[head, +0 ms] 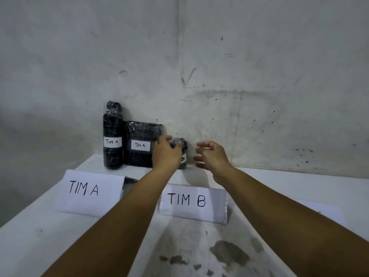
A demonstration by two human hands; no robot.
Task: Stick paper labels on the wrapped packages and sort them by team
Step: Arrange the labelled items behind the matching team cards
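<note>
White table [259,226], against a scuffed wall [199,56].
Back row, left to right: tall bottle-shaped package [112,136], label "TIM A"; flat package [142,144] touching it, label "TIM A"; small package [182,152] upright just beside the flat one, its label mostly hidden.
Left hand [165,152]: fingers curled over the small package's top, holding it.
Right hand [211,154]: just right of it, fingers spread and loosely bent, holding nothing.
Front: sign "TIM A" [89,191]; sign "TIM B" [193,202].
</note>
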